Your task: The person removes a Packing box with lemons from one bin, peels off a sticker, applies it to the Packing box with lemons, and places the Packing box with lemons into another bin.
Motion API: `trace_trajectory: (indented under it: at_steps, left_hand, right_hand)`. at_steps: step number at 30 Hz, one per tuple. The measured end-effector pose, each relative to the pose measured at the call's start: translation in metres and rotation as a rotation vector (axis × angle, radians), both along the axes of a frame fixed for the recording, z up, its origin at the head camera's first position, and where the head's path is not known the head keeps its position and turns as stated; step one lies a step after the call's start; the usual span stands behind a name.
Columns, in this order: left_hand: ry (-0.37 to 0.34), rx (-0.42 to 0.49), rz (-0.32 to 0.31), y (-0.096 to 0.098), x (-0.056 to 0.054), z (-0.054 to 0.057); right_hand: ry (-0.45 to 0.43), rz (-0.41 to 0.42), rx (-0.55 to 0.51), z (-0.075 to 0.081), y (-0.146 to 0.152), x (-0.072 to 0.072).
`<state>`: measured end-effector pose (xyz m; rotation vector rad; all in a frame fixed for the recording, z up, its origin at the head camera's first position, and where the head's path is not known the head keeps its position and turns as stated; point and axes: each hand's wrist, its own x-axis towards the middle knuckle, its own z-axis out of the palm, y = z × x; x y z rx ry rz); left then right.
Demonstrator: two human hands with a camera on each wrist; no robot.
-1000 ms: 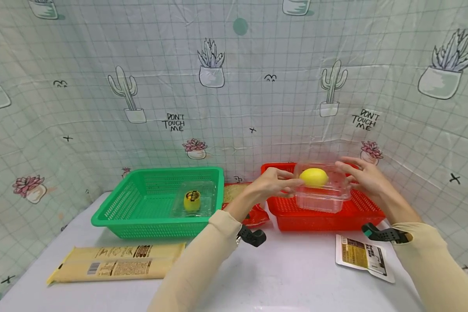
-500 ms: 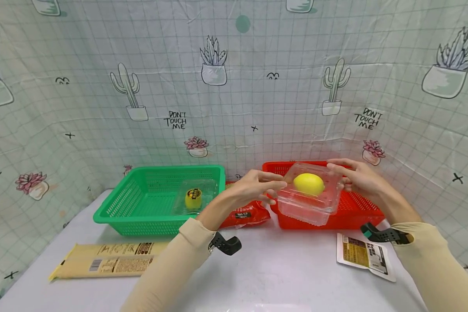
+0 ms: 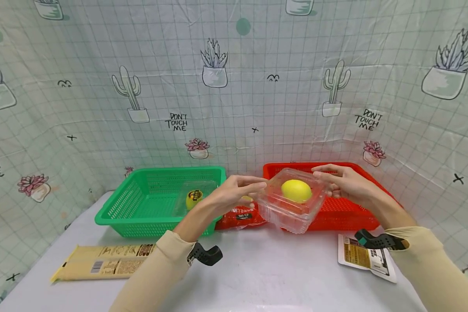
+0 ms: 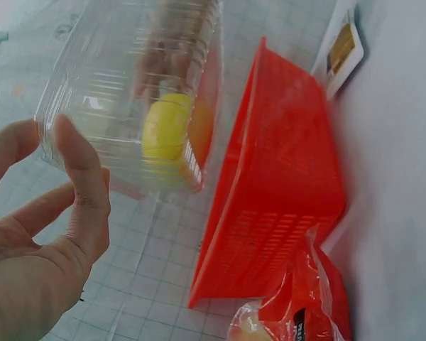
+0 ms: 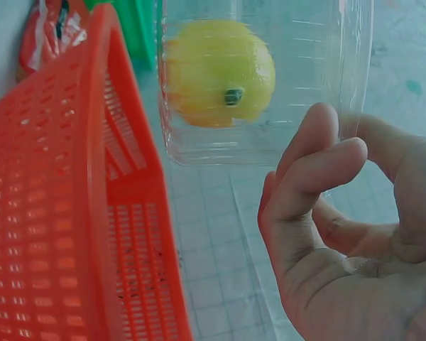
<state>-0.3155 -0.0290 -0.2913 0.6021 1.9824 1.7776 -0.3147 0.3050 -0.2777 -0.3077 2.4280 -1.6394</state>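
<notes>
Holding one clear plastic container (image 3: 280,211) between them, the left hand (image 3: 234,191) and the right hand (image 3: 345,184) had it raised above the desk (image 3: 277,268). The left fingers pinched one edge of the container between thumb and fingertip, as the left wrist view confirmed. The right fingers, bent, gripped the opposite edge against the thumb. The container was closed and slightly tilted, with a yellow lemon (image 3: 296,190) resting inside. In the head view it overlapped the near left part of a red basket (image 3: 343,223).

To the left stood a green basket (image 3: 140,227), holding a second clear container (image 3: 181,201) with a yellow item (image 3: 192,201) bearing a dark label. A red packet (image 3: 238,219) lay between the baskets, partly covered from above by the left hand. A long beige package (image 3: 101,264), printed and barcoded, lay in front of the green basket, its near end behind the left sleeve (image 3: 156,268). A small flat pouch (image 3: 366,258) lay in front of the red basket, beside the right forearm.
</notes>
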Motion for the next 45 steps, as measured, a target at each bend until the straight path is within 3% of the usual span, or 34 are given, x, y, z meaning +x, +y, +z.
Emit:
trace_trajectory:
  at_steps: [5,8,15,23,30,39,45]
  left_hand:
    - [0.027,-0.014,0.01,-0.01,0.004,-0.006]
    - [0.007,-0.003,0.028,-0.017,0.009,-0.012]
    - [-0.071,0.094,0.088,-0.035,0.019,-0.023]
    - [-0.103,0.189,0.082,-0.059,0.031,-0.031]
    - [-0.096,0.155,0.058,-0.073,0.036,-0.038]
    - [-0.041,0.086,0.108,-0.081,0.038,-0.053]
    - [0.001,0.029,0.139,-0.08,0.048,-0.054]
  right_hand:
    - [-0.002,0.022,0.017,-0.006,-0.007,0.005]
    - [-0.016,0.048,0.016,-0.009,-0.011,0.009]
    - [-0.053,0.136,-0.05,-0.013,-0.021,0.021]
    - [-0.086,0.224,-0.066,-0.022,-0.039,0.033]
    - [-0.109,0.271,-0.078,-0.03,-0.049,0.041]
    - [-0.207,0.31,-0.135,-0.042,-0.059,0.057]
    - [-0.216,0.299,-0.103,-0.049,-0.058,0.065]
